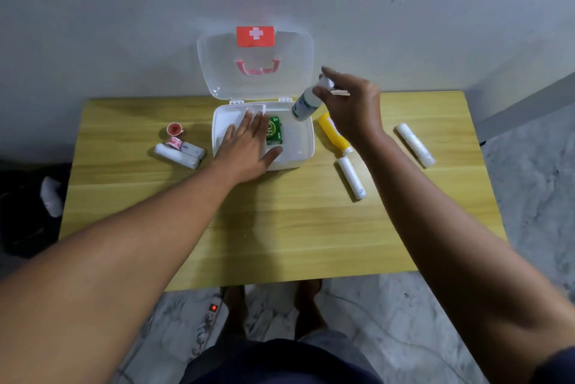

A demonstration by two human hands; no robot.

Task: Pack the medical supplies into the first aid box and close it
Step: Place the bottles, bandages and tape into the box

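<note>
The white first aid box (303, 147) stands open at the table's far middle, its clear lid (217, 66) leaning back against the wall. A green packet (274, 131) lies inside. My left hand (247, 147) rests flat, fingers spread, on the box's white inner tray. My right hand (354, 103) holds a white bottle (306, 103) by its cap, tilted above the box's right side. A yellow tube (334, 134) and two white bandage rolls (351, 178) (415, 144) lie right of the box. Tape rolls (174, 134) and white rolls (180, 155) lie to its left.
The wooden table (280, 228) stands against a grey wall. A power strip (210, 321) with a lit red switch lies on the marble floor by my feet. A dark bag (28, 206) sits left of the table.
</note>
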